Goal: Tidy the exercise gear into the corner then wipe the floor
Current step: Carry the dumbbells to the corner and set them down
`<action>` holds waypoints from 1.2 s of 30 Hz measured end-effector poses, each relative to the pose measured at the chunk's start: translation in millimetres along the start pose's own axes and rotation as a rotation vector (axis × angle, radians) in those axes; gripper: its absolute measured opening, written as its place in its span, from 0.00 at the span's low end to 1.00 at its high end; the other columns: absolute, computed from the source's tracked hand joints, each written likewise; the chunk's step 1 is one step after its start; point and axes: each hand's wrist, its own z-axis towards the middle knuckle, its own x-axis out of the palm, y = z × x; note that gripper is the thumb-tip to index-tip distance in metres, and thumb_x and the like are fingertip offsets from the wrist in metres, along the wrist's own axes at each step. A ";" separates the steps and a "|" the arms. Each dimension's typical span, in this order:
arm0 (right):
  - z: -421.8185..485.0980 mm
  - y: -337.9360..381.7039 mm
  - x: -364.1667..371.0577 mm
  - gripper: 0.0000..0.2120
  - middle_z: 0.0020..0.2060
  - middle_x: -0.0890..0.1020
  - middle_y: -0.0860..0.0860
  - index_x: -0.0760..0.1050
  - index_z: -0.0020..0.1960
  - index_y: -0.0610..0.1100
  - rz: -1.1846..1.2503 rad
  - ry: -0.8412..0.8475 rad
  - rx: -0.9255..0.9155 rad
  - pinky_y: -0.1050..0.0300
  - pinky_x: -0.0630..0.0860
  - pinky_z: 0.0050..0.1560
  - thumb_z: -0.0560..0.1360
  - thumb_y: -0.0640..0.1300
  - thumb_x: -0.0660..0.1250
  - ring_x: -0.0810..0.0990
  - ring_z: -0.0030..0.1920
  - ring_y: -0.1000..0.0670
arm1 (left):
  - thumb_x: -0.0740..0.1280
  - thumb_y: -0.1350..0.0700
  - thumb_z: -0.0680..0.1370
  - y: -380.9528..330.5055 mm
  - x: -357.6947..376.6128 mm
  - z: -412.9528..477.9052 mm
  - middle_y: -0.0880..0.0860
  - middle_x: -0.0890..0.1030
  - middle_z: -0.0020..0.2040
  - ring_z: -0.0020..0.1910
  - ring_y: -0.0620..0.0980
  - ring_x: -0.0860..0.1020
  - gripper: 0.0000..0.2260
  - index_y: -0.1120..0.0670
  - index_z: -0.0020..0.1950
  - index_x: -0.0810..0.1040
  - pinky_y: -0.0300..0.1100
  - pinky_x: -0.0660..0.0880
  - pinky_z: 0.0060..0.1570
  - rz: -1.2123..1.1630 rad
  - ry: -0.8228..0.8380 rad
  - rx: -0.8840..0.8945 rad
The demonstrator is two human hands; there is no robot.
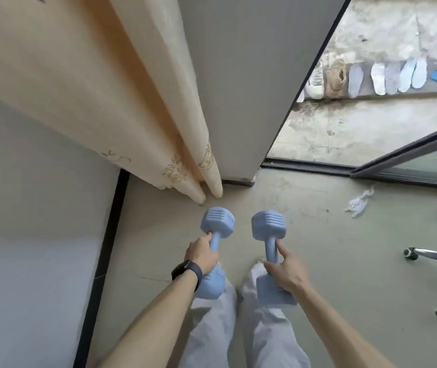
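Observation:
I carry two pale blue dumbbells above the grey floor (159,235). My left hand (202,257), with a dark watch on the wrist, grips the handle of the left dumbbell (218,221). My right hand (285,270) grips the handle of the right dumbbell (268,225), index finger stretched along it. Both dumbbells point away from me toward the corner where the beige curtain (132,102) meets the wall. A crumpled white cloth (359,203) lies on the floor to the right.
A white wall with a black skirting (107,248) runs along the left. A grey pillar (252,88) stands behind the curtain. Chrome chair legs with castors (411,253) sit at the right edge. A sliding door track (318,167) opens onto a balcony with shoes and insoles (379,78).

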 end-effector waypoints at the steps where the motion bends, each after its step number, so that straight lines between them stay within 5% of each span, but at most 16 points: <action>1: 19.1 -0.1 2.9 0.31 0.56 0.83 0.47 0.61 0.77 0.58 -0.014 0.015 0.008 0.52 0.76 0.52 0.76 0.51 0.66 0.81 0.54 0.42 | 0.63 0.58 0.72 0.4 6.6 16.1 0.54 0.80 0.40 0.42 0.60 0.77 0.05 0.50 0.45 0.70 0.44 0.70 0.37 0.012 0.009 -0.012; 9: 222.7 -22.1 66.6 0.30 0.44 0.79 0.51 0.62 0.75 0.59 -0.028 0.117 0.033 0.53 0.74 0.49 0.75 0.49 0.64 0.78 0.47 0.45 | 0.64 0.58 0.74 25.3 99.5 203.1 0.55 0.81 0.44 0.45 0.60 0.78 0.22 0.46 0.67 0.72 0.43 0.71 0.38 0.035 0.068 -0.051; 14: 344.5 -52.2 126.2 0.34 0.60 0.81 0.49 0.55 0.78 0.61 0.058 0.048 -0.007 0.48 0.74 0.59 0.76 0.50 0.65 0.79 0.58 0.41 | 0.66 0.57 0.75 55.6 163.5 322.8 0.56 0.82 0.50 0.51 0.61 0.78 0.30 0.44 0.76 0.65 0.45 0.74 0.45 -0.010 0.039 -0.026; 19: 452.3 -72.5 179.6 0.35 0.60 0.82 0.50 0.54 0.78 0.63 0.147 -0.048 -0.054 0.50 0.74 0.58 0.76 0.51 0.65 0.79 0.58 0.42 | 0.69 0.56 0.74 87.2 215.0 420.4 0.53 0.83 0.54 0.56 0.59 0.78 0.31 0.41 0.75 0.66 0.47 0.76 0.54 -0.147 -0.081 0.033; 24: 521.3 -74.4 210.2 0.35 0.57 0.84 0.48 0.55 0.78 0.63 0.202 -0.133 -0.131 0.47 0.74 0.61 0.76 0.51 0.66 0.80 0.58 0.41 | 0.71 0.58 0.75 99.7 243.9 494.9 0.49 0.81 0.54 0.53 0.47 0.79 0.32 0.45 0.77 0.66 0.27 0.70 0.46 -0.315 -0.173 0.049; 28: 556.0 -67.5 221.7 0.35 0.53 0.85 0.45 0.55 0.78 0.64 0.212 -0.177 -0.203 0.46 0.75 0.59 0.75 0.51 0.66 0.81 0.54 0.40 | 0.71 0.59 0.75 103.7 247.3 530.5 0.50 0.80 0.64 0.64 0.50 0.76 0.31 0.48 0.77 0.66 0.30 0.66 0.56 -0.352 -0.247 0.087; 32: 570.2 -55.0 226.1 0.35 0.52 0.84 0.50 0.52 0.77 0.66 0.266 -0.193 -0.224 0.46 0.76 0.59 0.75 0.52 0.64 0.81 0.54 0.41 | 0.71 0.59 0.75 103.4 236.6 544.6 0.44 0.77 0.64 0.67 0.50 0.74 0.29 0.49 0.75 0.69 0.30 0.63 0.57 -0.303 -0.261 0.151; 36: 566.8 -47.5 234.6 0.36 0.55 0.83 0.51 0.48 0.77 0.67 0.345 -0.205 -0.184 0.48 0.75 0.61 0.76 0.51 0.63 0.80 0.56 0.41 | 0.66 0.56 0.79 105.3 230.7 538.8 0.49 0.72 0.73 0.69 0.56 0.71 0.32 0.43 0.80 0.57 0.39 0.67 0.64 -0.137 -0.155 0.164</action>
